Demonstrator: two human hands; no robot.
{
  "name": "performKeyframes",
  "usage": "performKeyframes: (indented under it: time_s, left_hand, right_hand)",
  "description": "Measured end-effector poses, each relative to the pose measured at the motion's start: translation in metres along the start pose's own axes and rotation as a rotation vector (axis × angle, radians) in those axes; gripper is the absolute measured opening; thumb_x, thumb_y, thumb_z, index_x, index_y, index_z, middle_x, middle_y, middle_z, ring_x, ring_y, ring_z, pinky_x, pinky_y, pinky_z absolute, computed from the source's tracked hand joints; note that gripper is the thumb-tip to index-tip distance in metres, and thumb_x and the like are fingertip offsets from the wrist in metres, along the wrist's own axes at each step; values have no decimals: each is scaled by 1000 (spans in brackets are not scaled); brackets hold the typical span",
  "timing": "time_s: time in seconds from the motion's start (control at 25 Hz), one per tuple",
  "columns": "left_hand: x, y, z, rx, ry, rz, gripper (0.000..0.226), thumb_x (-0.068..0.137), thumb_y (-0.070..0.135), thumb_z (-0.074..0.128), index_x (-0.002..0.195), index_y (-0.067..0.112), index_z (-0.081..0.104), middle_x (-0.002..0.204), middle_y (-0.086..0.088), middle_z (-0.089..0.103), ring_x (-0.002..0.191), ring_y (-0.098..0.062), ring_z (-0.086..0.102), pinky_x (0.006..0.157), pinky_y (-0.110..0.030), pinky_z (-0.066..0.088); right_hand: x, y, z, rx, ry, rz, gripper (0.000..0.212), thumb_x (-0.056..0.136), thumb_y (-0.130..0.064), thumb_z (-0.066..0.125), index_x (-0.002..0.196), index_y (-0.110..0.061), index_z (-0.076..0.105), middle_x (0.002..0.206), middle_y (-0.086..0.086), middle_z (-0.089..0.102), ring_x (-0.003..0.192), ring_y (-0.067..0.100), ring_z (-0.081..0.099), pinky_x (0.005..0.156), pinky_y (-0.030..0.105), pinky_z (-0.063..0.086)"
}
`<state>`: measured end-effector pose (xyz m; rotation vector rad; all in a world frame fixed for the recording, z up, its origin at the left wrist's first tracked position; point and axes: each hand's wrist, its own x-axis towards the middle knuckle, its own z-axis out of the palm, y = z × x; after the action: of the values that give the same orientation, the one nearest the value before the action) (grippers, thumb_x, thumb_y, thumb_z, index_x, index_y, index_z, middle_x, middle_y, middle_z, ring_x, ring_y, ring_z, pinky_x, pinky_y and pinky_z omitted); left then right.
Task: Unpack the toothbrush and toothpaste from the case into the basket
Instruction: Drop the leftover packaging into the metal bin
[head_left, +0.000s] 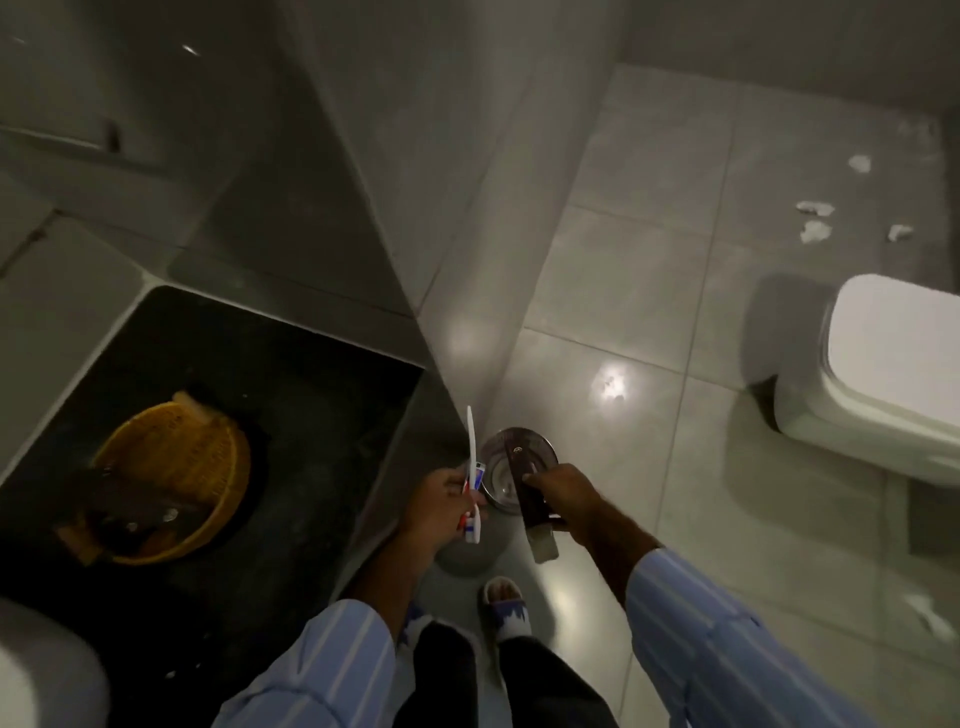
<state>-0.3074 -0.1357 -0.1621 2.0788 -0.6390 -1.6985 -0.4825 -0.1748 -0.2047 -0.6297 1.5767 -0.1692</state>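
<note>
My left hand (435, 506) grips a white toothbrush (472, 441) and a small red, white and blue toothpaste tube (475, 480) together, past the right edge of the dark counter. My right hand (563, 496) holds a long dark case (532, 514) with a pale lower end, tilted downward over the floor. The yellow woven basket (208, 512) sits on the dark counter (291, 415) to the left, with some dark items lying inside it.
A round metal bin (519, 460) stands on the floor just behind my hands. A white toilet (893, 374) is at the right. White paper scraps (815, 218) litter the grey floor tiles. A white basin edge (36, 675) shows at bottom left. A sandalled foot (506, 605) is below.
</note>
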Motion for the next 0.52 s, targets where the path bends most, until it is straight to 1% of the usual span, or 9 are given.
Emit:
performKeyframes:
  time_s: [0.08,0.2,0.24,0.32,0.4,0.44,0.52]
  left_hand:
    - [30,-18,9,30,-19,-47,19,88,6,69,88,23,61,106,-15,74,94,-32,74,90,-55,58]
    - [65,-44,17,55,-37,-92,19,87,7,69,88,25,62,98,-8,76,84,-25,77,81,-49,62]
    - [73,-50,18,64,-38,-98,19,87,8,69,88,25,62,97,-7,76,81,-22,78,76,-45,63]
    - [88,-61,19,66,-34,-104,19,88,8,69,89,26,62,95,-6,76,78,-19,78,68,-38,63]
    - [95,-67,19,71,-26,-97,19,88,8,69,89,26,63,97,-6,76,78,-20,78,67,-36,62]
    - [96,-67,18,79,-24,-92,20,88,8,69,89,26,63,98,-6,76,79,-20,78,68,-36,62]
    - [92,-65,15,105,-23,-82,21,87,9,69,89,28,62,100,-5,75,80,-19,78,70,-36,63]
  right_hand:
    - [34,20,-2,23,44,49,29,95,-23,58,115,-3,59,111,20,69,104,36,67,90,45,58]
    - [74,39,-4,112,49,107,21,94,-21,58,103,-2,63,106,23,68,98,37,66,87,48,56]
    - [85,41,-4,140,43,122,17,94,-20,57,97,-4,63,103,22,67,93,34,66,83,46,56]
    - [103,43,-5,199,27,141,14,94,-20,58,92,-7,62,95,17,67,82,28,63,69,37,54]
    - [112,43,-7,217,-3,147,20,93,-22,61,101,-4,64,93,15,67,81,27,62,63,32,51]
    - [113,43,-8,214,-33,153,26,93,-25,62,108,-4,65,96,15,67,83,27,63,66,32,52]
    - [110,42,-8,185,-109,166,34,94,-31,62,115,-5,64,100,14,69,88,27,66,78,36,55]
